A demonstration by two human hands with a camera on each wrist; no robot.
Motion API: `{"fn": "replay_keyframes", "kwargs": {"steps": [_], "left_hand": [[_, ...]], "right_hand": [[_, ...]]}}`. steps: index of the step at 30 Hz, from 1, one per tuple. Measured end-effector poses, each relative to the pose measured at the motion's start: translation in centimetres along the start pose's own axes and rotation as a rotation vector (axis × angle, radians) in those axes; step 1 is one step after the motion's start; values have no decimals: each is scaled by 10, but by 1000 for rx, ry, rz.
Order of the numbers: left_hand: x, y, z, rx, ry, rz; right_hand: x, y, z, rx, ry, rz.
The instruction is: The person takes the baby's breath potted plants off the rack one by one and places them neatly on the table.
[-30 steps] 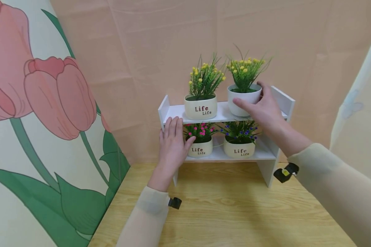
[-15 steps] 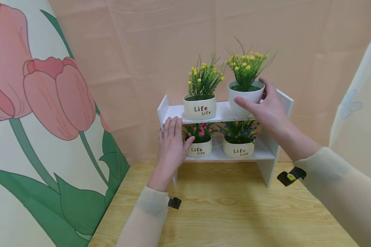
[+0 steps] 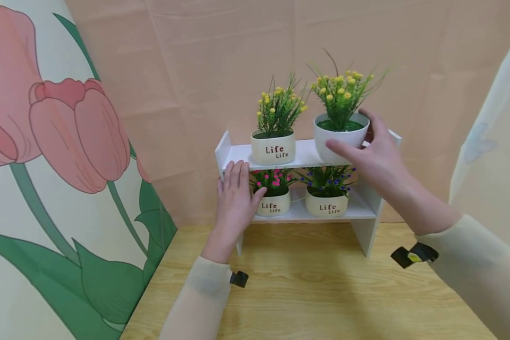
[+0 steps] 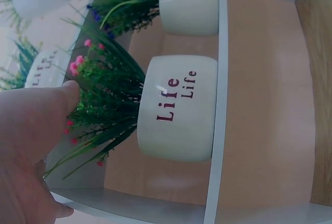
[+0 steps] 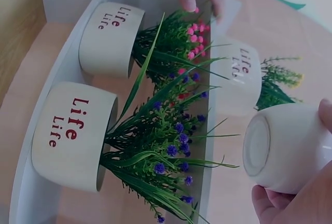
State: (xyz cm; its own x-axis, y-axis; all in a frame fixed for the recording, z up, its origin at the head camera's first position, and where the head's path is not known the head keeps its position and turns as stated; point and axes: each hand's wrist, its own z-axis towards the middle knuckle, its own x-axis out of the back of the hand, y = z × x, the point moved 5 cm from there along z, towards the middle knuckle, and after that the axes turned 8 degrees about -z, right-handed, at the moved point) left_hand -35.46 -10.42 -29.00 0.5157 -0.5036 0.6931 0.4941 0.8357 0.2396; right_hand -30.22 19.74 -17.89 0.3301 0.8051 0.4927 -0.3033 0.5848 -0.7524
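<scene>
My right hand (image 3: 380, 153) grips a plain white pot (image 3: 337, 141) of yellow artificial flowers, thumb in front and fingers round its right side. In the right wrist view the bottom of this pot (image 5: 258, 143) shows, so it is off the shelf. My left hand (image 3: 236, 200) rests with extended fingers against the left front of a white two-tier shelf (image 3: 308, 154). On the upper tier stands a cream "Life" pot (image 3: 273, 148) with yellow flowers. Below are a pink-flowered pot (image 4: 179, 107) and a blue-flowered pot (image 5: 75, 136), both also marked "Life".
The shelf stands on a wood-grain table (image 3: 301, 283) against a pinkish cloth backdrop (image 3: 221, 56). At the left is a panel printed with large tulips (image 3: 97, 137). A pale sheet (image 3: 493, 156) hangs at the right. Black cameras sit at both wrists.
My right hand has drawn the white pot toward me and slightly right, out from the upper tier. My left hand stays at the shelf's left side.
</scene>
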Motion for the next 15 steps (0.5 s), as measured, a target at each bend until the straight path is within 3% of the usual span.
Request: {"fn": "replay_keyframes", "kwargs": {"steps": [7,15], "left_hand": [[1,1,1,19,-31,-5],[2,2,1,22,-28,-7]], "right_hand": [[8,0,-14,8,-19,-9],[16,4,-35,34,-44,54]]}}
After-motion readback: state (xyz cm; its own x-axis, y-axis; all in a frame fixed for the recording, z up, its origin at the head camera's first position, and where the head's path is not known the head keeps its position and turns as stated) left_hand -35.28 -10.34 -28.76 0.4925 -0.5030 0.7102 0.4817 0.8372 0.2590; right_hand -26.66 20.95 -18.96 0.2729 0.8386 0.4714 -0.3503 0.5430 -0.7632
